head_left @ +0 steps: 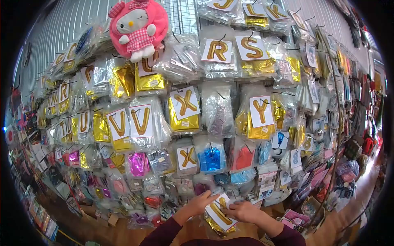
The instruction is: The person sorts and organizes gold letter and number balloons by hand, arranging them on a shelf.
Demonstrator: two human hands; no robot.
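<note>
A clear packet with a white card [225,221] showing a gold letter is low in the centre, between my two hands. Gold foil shows at its lower end. My left hand [198,206] is at the card's upper left edge, its fingers reaching over the top and pressed on it. On the card's right side my right hand [242,211] has its fingers bent together against the card. The fingertips of both hands touch the packet. The card's letter is partly covered by fingers.
A rack of hanging foil-balloon packets fills the view, with an X packet [184,102] and a Y packet [261,111] above my hands. A pink plush toy [138,30] hangs at the top. Boxes [310,206] stand low on the right, near the wooden floor [184,233].
</note>
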